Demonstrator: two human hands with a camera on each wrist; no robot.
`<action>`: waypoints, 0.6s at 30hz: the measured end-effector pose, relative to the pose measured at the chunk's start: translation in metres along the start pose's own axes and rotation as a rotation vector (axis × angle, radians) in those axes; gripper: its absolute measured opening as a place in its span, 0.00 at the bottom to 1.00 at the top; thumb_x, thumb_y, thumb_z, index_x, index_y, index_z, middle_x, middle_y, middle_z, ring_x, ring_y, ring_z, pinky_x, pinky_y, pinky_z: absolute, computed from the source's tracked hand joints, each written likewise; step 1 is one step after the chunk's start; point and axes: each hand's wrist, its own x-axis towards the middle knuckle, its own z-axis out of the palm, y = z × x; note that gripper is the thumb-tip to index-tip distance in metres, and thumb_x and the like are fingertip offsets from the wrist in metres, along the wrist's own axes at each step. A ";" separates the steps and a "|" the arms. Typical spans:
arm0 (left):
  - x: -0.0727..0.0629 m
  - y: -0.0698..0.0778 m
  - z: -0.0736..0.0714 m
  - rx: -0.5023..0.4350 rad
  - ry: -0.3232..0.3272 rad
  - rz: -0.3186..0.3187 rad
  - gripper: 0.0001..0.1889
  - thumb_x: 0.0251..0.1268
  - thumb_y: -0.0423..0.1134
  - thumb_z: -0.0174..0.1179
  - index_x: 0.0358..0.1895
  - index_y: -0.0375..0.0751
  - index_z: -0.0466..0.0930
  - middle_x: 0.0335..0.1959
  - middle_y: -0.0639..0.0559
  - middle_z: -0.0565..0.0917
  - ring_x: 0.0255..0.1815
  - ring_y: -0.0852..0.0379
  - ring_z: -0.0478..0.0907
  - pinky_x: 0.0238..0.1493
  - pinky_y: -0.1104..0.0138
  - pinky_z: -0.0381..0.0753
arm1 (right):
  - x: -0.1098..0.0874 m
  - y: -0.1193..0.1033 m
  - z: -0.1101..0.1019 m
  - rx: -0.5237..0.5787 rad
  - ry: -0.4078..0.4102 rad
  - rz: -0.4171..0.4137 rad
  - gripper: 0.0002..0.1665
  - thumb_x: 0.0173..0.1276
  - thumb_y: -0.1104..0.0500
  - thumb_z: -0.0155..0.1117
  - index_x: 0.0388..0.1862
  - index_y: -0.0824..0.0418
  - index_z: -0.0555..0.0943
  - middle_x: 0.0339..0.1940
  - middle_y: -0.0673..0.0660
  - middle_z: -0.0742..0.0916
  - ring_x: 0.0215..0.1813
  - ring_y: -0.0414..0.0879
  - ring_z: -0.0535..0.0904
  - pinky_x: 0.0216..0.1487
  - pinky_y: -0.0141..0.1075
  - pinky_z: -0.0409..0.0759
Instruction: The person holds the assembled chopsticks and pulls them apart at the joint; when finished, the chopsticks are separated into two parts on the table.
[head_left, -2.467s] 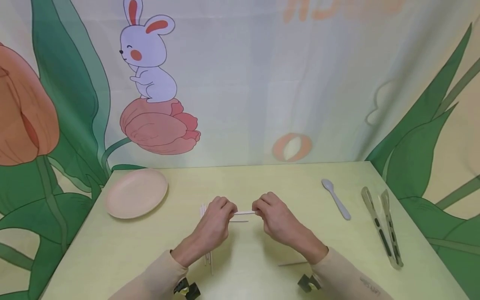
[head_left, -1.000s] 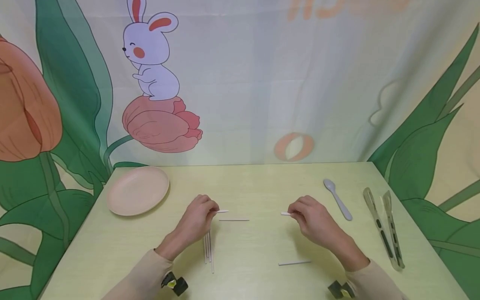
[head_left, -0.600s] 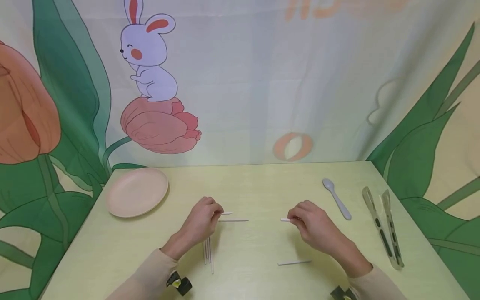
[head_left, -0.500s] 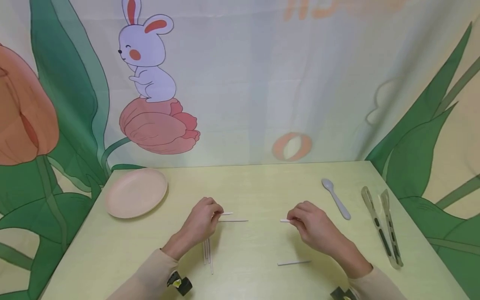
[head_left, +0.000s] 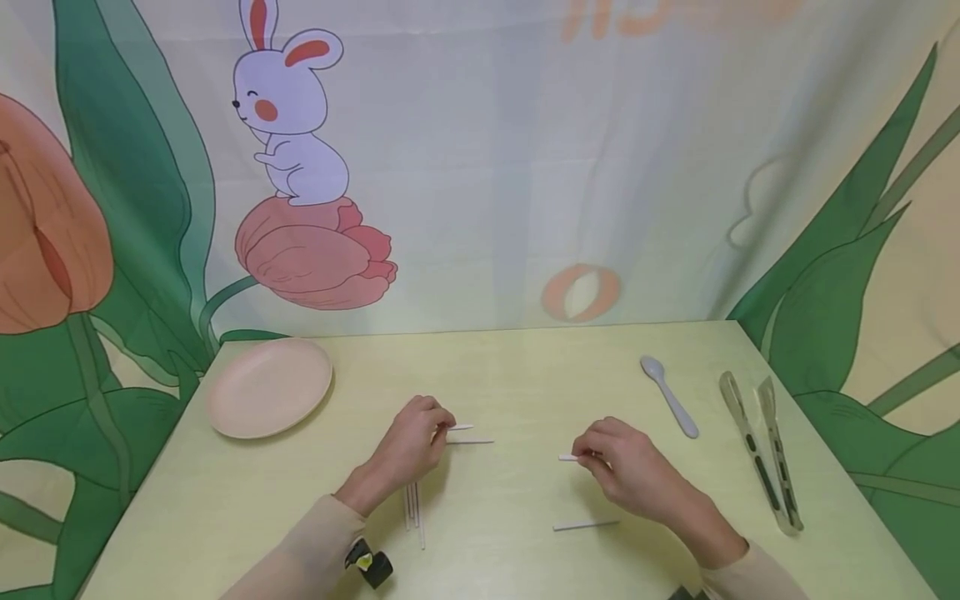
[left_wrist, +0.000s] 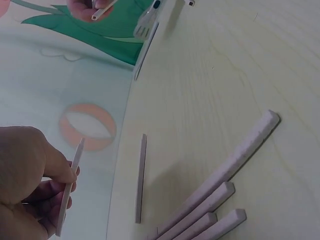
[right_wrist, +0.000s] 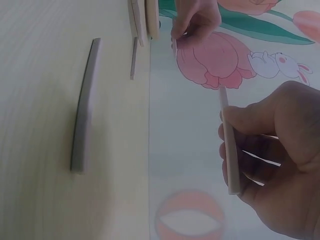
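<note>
My left hand [head_left: 408,442] pinches a short, pale stick [left_wrist: 70,187] between thumb and fingertips, above the table. To the right and a little nearer, my right hand [head_left: 626,467] holds another short, pale stick [right_wrist: 229,145], also off the table. A gap separates the hands. Just beyond the left fingertips a thin stick [head_left: 472,442] lies crosswise on the table. Several longer, square-sided sticks [head_left: 415,512] lie together under the left hand, their far ends hidden by it. One more short stick [head_left: 585,526] rests left of the right forearm.
A round beige plate [head_left: 270,387] stands at the back left of the table. At the right lie a pale grey-violet spoon [head_left: 670,398] and a pair of tongs [head_left: 783,467]. A printed cloth [head_left: 465,167] hangs behind the table's far edge.
Earliest, both hands held a stick stretched between them; then they were apart, each with its own short stick. Since then the left hand has shifted slightly right, and the right hand has come nearer.
</note>
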 end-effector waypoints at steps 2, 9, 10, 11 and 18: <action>0.001 0.000 0.001 -0.002 0.000 -0.002 0.05 0.54 0.26 0.65 0.33 0.37 0.86 0.29 0.52 0.81 0.34 0.57 0.73 0.37 0.66 0.74 | -0.002 0.000 0.001 0.010 -0.009 0.004 0.08 0.58 0.67 0.71 0.31 0.54 0.85 0.31 0.43 0.83 0.35 0.34 0.74 0.35 0.27 0.77; 0.005 0.000 0.009 -0.025 -0.020 -0.009 0.06 0.55 0.26 0.64 0.34 0.37 0.87 0.30 0.52 0.81 0.35 0.57 0.73 0.38 0.65 0.75 | -0.009 0.000 0.003 0.029 -0.023 -0.018 0.08 0.58 0.66 0.71 0.31 0.53 0.84 0.31 0.42 0.82 0.35 0.34 0.74 0.35 0.26 0.78; 0.005 0.000 0.010 -0.029 -0.023 -0.007 0.06 0.55 0.25 0.64 0.34 0.37 0.87 0.30 0.52 0.81 0.35 0.57 0.73 0.38 0.65 0.75 | -0.010 0.001 0.004 0.030 -0.022 -0.022 0.08 0.58 0.66 0.71 0.31 0.53 0.84 0.31 0.42 0.82 0.35 0.34 0.74 0.35 0.26 0.78; 0.006 0.000 0.011 -0.029 -0.026 -0.006 0.06 0.55 0.25 0.63 0.34 0.37 0.87 0.30 0.52 0.81 0.35 0.57 0.73 0.38 0.65 0.75 | -0.011 0.001 0.004 0.031 -0.020 -0.027 0.08 0.57 0.66 0.71 0.31 0.53 0.84 0.31 0.42 0.82 0.35 0.34 0.74 0.35 0.26 0.78; 0.009 -0.002 0.016 -0.034 -0.050 0.008 0.08 0.55 0.24 0.61 0.35 0.35 0.87 0.31 0.49 0.82 0.36 0.55 0.75 0.40 0.64 0.76 | -0.015 0.004 0.006 0.038 -0.017 -0.045 0.08 0.57 0.66 0.72 0.32 0.53 0.84 0.31 0.42 0.82 0.36 0.34 0.74 0.35 0.26 0.78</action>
